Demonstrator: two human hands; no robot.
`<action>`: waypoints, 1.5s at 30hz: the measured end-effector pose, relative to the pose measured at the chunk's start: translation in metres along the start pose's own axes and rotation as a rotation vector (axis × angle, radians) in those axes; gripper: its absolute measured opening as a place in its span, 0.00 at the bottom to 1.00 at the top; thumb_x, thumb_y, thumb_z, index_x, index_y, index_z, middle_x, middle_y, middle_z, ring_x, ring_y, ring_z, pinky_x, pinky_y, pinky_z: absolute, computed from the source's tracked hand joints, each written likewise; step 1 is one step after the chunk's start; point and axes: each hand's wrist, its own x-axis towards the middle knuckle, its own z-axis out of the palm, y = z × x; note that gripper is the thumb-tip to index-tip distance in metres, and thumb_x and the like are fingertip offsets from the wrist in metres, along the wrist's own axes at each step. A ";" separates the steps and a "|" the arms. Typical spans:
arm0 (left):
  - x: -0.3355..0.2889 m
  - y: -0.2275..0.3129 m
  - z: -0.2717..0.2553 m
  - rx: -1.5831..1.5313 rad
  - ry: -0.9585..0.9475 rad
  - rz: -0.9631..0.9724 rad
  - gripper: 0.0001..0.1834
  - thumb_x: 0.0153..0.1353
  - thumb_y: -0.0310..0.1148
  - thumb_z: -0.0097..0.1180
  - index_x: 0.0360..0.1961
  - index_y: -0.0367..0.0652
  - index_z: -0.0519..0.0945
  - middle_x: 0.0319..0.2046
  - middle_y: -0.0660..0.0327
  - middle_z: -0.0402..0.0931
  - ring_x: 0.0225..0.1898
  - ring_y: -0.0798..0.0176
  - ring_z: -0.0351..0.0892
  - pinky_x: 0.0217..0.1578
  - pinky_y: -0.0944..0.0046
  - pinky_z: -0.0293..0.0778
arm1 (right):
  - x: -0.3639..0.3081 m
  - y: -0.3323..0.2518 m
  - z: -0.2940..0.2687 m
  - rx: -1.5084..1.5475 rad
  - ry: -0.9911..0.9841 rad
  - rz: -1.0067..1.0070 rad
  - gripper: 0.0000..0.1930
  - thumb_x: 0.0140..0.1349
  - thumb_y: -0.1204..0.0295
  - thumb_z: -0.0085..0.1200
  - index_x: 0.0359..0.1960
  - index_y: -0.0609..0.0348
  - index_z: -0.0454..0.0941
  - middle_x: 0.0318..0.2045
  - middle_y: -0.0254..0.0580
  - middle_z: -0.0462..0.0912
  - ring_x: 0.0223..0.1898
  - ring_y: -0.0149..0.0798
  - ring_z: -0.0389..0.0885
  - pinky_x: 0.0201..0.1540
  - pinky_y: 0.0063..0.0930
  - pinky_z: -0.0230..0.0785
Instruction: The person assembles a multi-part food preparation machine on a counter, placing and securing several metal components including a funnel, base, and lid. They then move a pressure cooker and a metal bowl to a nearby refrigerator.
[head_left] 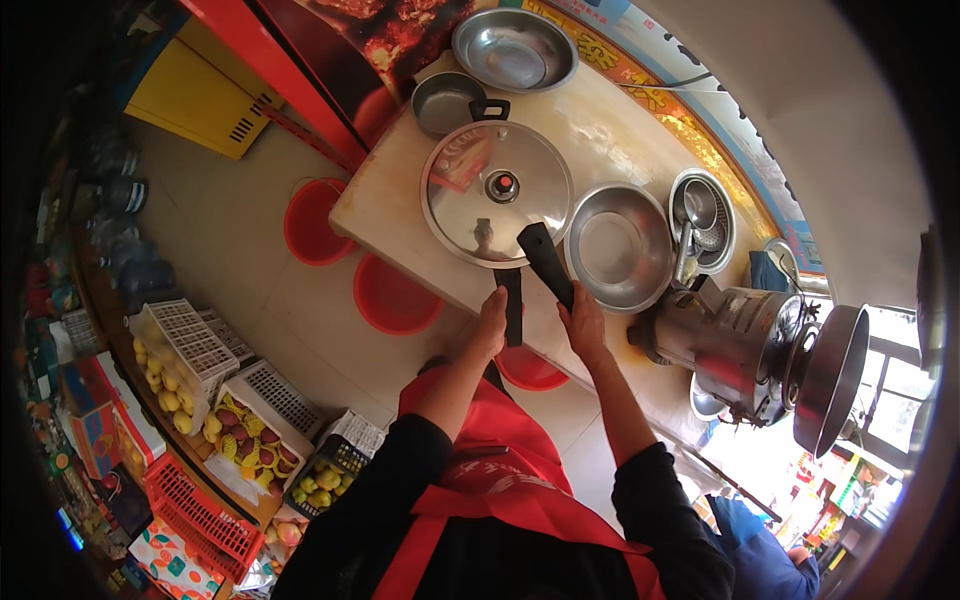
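A large silver pressure cooker, its round lid shiny and topped with a red-centred knob, rests on the worktop in front of me. Two black handles stick out on my side, spread apart at an angle. My left hand is closed around the straight handle at the cooker's near rim. The other black handle slants over the rim, and my right hand grips its lower end. Which of the two belongs to the lid I cannot tell. A short black loop handle is at the far side.
Beside the cooker stand a steel basin, a dark saucepan and a wide metal bowl. Farther right are a bowl with ladles and a metal machine. Red buckets sit below the worktop's edge; fruit crates stand left.
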 end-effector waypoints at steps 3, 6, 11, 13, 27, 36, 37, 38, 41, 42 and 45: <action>-0.006 0.008 0.002 0.178 -0.056 0.062 0.21 0.68 0.51 0.52 0.41 0.42 0.71 0.25 0.62 0.75 0.25 0.68 0.75 0.27 0.67 0.74 | 0.009 0.004 -0.001 -0.053 -0.035 -0.072 0.23 0.56 0.71 0.59 0.53 0.59 0.66 0.40 0.56 0.78 0.43 0.60 0.76 0.44 0.49 0.69; -0.010 0.011 0.007 0.264 -0.059 0.172 0.17 0.66 0.44 0.57 0.41 0.42 0.68 0.24 0.63 0.73 0.22 0.69 0.73 0.24 0.68 0.73 | 0.009 -0.013 0.013 0.068 0.023 0.107 0.20 0.54 0.71 0.59 0.48 0.58 0.68 0.36 0.57 0.80 0.41 0.61 0.78 0.42 0.51 0.69; -0.015 0.019 0.008 0.164 -0.060 0.121 0.18 0.64 0.38 0.61 0.40 0.43 0.64 0.21 0.65 0.67 0.13 0.70 0.67 0.13 0.69 0.68 | 0.010 -0.043 0.023 0.084 0.000 0.377 0.15 0.53 0.71 0.59 0.40 0.58 0.69 0.27 0.58 0.81 0.34 0.63 0.80 0.38 0.53 0.70; -0.015 0.022 0.005 0.181 -0.046 0.144 0.18 0.64 0.38 0.61 0.40 0.42 0.63 0.20 0.65 0.65 0.11 0.70 0.64 0.10 0.69 0.65 | 0.010 -0.048 0.023 0.066 -0.027 0.417 0.15 0.53 0.70 0.60 0.39 0.58 0.69 0.26 0.58 0.81 0.33 0.63 0.81 0.36 0.53 0.71; -0.013 0.034 -0.021 0.612 -0.034 0.365 0.13 0.64 0.31 0.58 0.40 0.38 0.67 0.17 0.65 0.66 0.11 0.72 0.66 0.10 0.69 0.64 | -0.004 -0.121 0.036 0.317 0.007 0.498 0.14 0.53 0.69 0.62 0.36 0.61 0.71 0.25 0.59 0.81 0.31 0.62 0.81 0.33 0.50 0.71; -0.018 0.052 -0.022 0.302 -0.154 0.088 0.13 0.65 0.35 0.58 0.34 0.41 0.67 0.17 0.67 0.64 0.12 0.73 0.63 0.10 0.70 0.64 | -0.001 -0.097 0.015 0.282 0.148 0.389 0.13 0.53 0.69 0.61 0.37 0.62 0.74 0.24 0.56 0.81 0.30 0.59 0.82 0.32 0.46 0.73; -0.019 0.053 -0.022 0.257 -0.205 0.082 0.13 0.65 0.35 0.58 0.34 0.41 0.67 0.16 0.67 0.64 0.12 0.73 0.64 0.10 0.69 0.64 | -0.004 -0.101 0.013 0.316 0.165 0.391 0.13 0.53 0.69 0.61 0.37 0.62 0.74 0.24 0.55 0.81 0.30 0.59 0.82 0.32 0.46 0.73; -0.019 0.054 -0.023 0.318 -0.176 0.100 0.13 0.65 0.36 0.58 0.33 0.41 0.67 0.16 0.67 0.64 0.12 0.72 0.64 0.10 0.69 0.65 | -0.007 -0.106 0.010 0.339 0.194 0.392 0.14 0.53 0.69 0.62 0.37 0.63 0.74 0.24 0.55 0.81 0.30 0.59 0.82 0.32 0.46 0.73; -0.016 0.054 -0.024 0.388 -0.181 0.075 0.15 0.65 0.39 0.58 0.31 0.42 0.68 0.15 0.66 0.65 0.11 0.70 0.66 0.11 0.68 0.65 | -0.020 -0.121 -0.001 0.480 0.252 0.530 0.15 0.50 0.70 0.64 0.35 0.64 0.74 0.23 0.51 0.79 0.26 0.45 0.80 0.32 0.36 0.71; -0.015 0.052 -0.025 0.386 -0.192 0.115 0.15 0.65 0.40 0.59 0.32 0.42 0.68 0.15 0.66 0.65 0.11 0.70 0.66 0.11 0.68 0.65 | -0.027 -0.125 -0.006 0.517 0.266 0.581 0.15 0.50 0.70 0.64 0.35 0.64 0.74 0.23 0.50 0.78 0.25 0.43 0.79 0.32 0.35 0.70; -0.012 0.047 -0.029 0.399 -0.174 0.097 0.16 0.65 0.41 0.59 0.34 0.42 0.68 0.15 0.66 0.65 0.10 0.69 0.66 0.11 0.68 0.66 | -0.057 -0.132 -0.017 0.548 0.365 0.668 0.16 0.52 0.68 0.64 0.35 0.65 0.72 0.23 0.52 0.78 0.24 0.46 0.77 0.31 0.36 0.69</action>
